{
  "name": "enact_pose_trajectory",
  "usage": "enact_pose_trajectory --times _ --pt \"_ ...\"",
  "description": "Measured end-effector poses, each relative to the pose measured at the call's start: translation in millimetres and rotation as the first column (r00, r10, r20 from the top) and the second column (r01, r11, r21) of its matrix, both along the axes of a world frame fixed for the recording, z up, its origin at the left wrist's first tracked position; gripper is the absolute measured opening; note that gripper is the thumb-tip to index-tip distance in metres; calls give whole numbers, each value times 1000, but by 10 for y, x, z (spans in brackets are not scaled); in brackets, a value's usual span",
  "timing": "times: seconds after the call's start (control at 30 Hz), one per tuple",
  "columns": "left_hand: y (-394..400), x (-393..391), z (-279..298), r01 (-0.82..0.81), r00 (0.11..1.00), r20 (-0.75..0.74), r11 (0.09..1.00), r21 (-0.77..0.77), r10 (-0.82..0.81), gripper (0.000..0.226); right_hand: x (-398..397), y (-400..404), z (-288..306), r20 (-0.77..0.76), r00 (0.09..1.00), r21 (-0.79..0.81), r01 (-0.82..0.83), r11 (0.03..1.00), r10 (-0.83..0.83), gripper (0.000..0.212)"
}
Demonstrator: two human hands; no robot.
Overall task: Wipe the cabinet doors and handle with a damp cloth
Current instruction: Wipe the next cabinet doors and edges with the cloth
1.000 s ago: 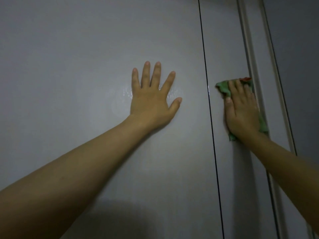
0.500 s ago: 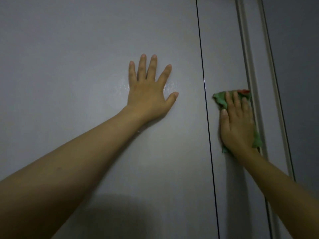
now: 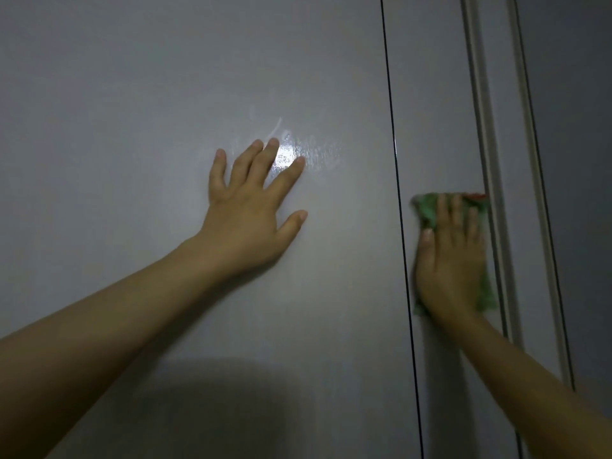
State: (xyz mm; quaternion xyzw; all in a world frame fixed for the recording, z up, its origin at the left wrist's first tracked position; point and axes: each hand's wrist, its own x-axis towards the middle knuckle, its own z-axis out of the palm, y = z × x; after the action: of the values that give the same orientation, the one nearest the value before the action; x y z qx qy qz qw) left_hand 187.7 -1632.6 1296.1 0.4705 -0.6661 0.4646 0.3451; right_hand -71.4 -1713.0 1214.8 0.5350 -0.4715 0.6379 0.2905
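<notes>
Right hand (image 3: pixel 447 263) flat on cloth (image 3: pixel 429 210) — seemingly against handle (image 3: pixel 493 160), door gap (image 3: pixel 402 226) alongside

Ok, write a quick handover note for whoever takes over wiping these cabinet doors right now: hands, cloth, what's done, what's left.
Left hand: open, palm flat on the wide left door, holding nothing.
Right hand: flat, pressing the green cloth against the narrow right door, between the dark door gap and the long vertical handle.
Done: a wet, shiny patch shows on the left door just above the left fingers, so that spot looks wiped.
Left: the rest of the narrow door and the handle; the dim light hides how much else is already clean.
</notes>
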Motion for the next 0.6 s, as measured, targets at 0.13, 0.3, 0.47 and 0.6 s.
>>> enact_pose_trajectory --times 0.13,0.3,0.47,0.6 --pt "-22 -37 -20 3 1000 -23 1000 -23 -4 75 110 16 -336 -367 930 -38 -41 998 24 54" --pt "4 -15 5 0 1000 -7 1000 3 0 76 -174 -65 178 -144 990 2 4 1000 -4 56" --pt "19 -22 11 5 1000 -6 1000 -10 -5 74 469 116 -51 -210 978 -4 -6 1000 5 57" --pt "46 -19 22 -40 999 9 999 22 40 70 287 126 -55 -502 865 -37 -25 999 3 55"
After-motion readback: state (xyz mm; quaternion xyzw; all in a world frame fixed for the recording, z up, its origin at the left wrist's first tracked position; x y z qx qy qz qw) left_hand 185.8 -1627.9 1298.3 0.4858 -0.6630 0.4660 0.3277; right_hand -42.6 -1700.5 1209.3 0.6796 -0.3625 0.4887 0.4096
